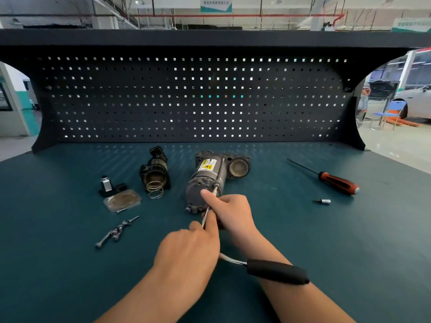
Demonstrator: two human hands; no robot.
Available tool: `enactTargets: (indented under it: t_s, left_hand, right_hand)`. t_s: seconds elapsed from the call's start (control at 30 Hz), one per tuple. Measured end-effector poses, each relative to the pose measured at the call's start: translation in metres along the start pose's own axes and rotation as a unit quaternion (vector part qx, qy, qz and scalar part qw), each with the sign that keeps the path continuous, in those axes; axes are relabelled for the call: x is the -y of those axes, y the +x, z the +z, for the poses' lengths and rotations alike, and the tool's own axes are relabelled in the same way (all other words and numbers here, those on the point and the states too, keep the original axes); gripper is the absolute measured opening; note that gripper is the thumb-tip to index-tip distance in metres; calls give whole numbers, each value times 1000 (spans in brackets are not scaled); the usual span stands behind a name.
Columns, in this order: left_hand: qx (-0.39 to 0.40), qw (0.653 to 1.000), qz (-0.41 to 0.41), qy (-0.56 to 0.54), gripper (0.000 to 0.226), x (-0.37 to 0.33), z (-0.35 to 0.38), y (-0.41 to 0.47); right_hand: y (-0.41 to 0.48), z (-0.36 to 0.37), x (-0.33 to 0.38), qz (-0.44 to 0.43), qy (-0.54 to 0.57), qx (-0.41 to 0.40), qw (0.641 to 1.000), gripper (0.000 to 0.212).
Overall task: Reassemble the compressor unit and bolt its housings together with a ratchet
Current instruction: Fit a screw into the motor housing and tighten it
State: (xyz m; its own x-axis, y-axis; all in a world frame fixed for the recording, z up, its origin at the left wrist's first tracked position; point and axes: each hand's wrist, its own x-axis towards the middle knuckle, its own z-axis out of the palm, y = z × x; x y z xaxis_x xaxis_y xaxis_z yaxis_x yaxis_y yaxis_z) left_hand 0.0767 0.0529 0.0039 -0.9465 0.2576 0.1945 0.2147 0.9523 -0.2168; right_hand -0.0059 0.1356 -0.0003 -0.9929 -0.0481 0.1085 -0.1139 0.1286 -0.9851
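The grey compressor unit [207, 180], with a yellow warning label, lies at the middle of the green bench. A thin extension bar [206, 214] runs from a long bolt [215, 188] on the compressor's side down to the ratchet. My right hand [233, 213] grips the bar near the bolt, index finger stretched along it toward the compressor. My left hand [189, 248] pinches the bar's lower end and hides the ratchet's head. The ratchet's black handle [277, 271] sticks out to the right, across my right forearm.
A black housing with loose springs [155, 174], a small valve block [107, 185], a metal plate [122, 201] and several bolts [116, 230] lie at the left. A red-black screwdriver [338, 181] and a bit socket [323, 201] lie at the right. A pegboard [198, 96] backs the bench.
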Motion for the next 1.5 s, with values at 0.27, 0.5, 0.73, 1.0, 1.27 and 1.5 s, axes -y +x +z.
enactTargets:
  t_s: [0.27, 0.5, 0.73, 1.0, 1.27, 1.5]
  left_hand:
    - [-38, 563, -166, -809, 25, 4, 6, -9]
    - [-53, 405, -176, -896, 18, 0, -5, -8]
    - [-51, 987, -61, -143, 52, 4, -6, -5]
    - [-66, 952, -87, -287, 55, 8, 4, -8]
    - [-95, 859, -92, -495, 22, 12, 3, -12]
    - [-94, 792, -102, -594, 26, 9, 11, -15]
  right_hand:
    - [-1, 0, 2, 121, 232, 71, 963, 26]
    - [1, 0, 1, 148, 279, 142, 938, 33]
    - [4, -2, 4, 180, 209, 157, 948, 56]
    - [31, -13, -2, -17, 20, -135, 990, 33]
    - [42, -6, -10, -73, -55, 19, 996, 34]
    - [32, -12, -7, -106, -72, -5, 992, 30]
